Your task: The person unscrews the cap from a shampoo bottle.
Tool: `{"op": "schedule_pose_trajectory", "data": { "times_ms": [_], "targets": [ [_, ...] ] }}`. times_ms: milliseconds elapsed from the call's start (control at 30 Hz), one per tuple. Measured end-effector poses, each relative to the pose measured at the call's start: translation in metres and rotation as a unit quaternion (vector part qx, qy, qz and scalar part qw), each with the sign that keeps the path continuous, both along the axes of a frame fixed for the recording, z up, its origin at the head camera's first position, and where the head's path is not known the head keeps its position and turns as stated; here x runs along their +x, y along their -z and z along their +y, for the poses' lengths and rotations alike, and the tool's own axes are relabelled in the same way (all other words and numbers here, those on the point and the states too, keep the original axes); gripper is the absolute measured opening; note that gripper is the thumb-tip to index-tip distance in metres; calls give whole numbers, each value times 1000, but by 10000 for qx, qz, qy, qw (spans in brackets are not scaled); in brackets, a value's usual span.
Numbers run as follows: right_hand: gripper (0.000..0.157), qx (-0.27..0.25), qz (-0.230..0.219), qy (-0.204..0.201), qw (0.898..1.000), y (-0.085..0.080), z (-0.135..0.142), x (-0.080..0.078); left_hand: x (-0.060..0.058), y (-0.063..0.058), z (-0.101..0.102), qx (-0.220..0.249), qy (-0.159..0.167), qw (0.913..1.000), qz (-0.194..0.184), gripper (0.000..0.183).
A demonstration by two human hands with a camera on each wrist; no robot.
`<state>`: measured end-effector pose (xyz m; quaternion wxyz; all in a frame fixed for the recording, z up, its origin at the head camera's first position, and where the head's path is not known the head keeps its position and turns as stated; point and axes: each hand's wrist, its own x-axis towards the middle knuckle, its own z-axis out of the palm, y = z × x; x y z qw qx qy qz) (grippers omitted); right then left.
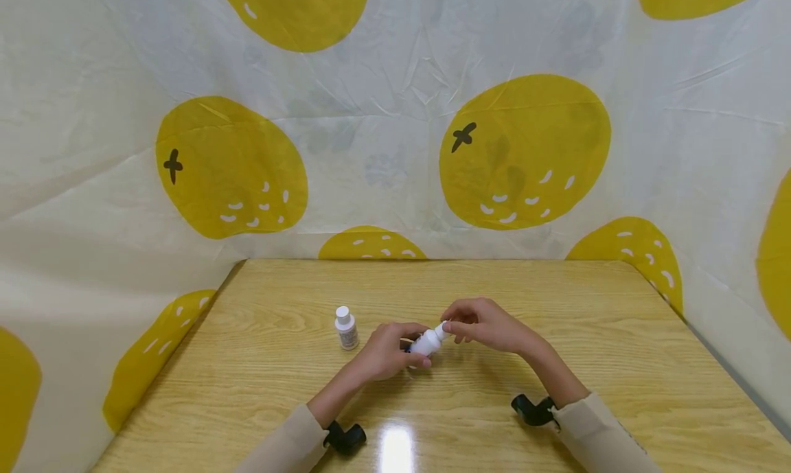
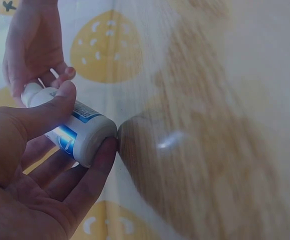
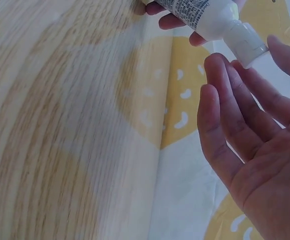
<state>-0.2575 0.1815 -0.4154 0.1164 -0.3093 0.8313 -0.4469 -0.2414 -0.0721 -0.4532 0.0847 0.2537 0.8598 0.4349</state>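
Tilted over the table, a small white plastic bottle (image 1: 425, 344) with a blue-and-white printed label lies in my left hand (image 1: 386, 351). The left wrist view has the thumb across the bottle's side (image 2: 96, 127) and the fingers curled under its base. At the other end, my right hand (image 1: 491, 324) pinches the white cap (image 3: 247, 45) between thumb and index finger. The right hand's other fingers (image 3: 214, 117) are bent loosely beside it, off the bottle. A second white bottle (image 1: 347, 329), capped, stands upright to the left of the left hand.
Both hands work above a wood-grain table (image 1: 296, 287) with a glossy surface. Behind it and along the sides hangs a pale curtain (image 1: 371, 164) printed with yellow fruit. Each wrist carries a black strapped camera, such as the right one (image 1: 533, 411).
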Motion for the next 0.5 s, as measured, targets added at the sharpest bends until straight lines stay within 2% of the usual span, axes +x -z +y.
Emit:
{"op": "schedule_pose_trajectory", "data": {
  "times_ms": [233, 500],
  "targets": [
    [22, -27, 55, -118, 9999, -1, 1, 1, 0, 0, 0, -32, -36, 10000, -9, 42],
    [26, 21, 74, -98, 9999, -5, -1, 3, 0, 1, -1, -12, -69, 9999, -87, 43]
  ]
}}
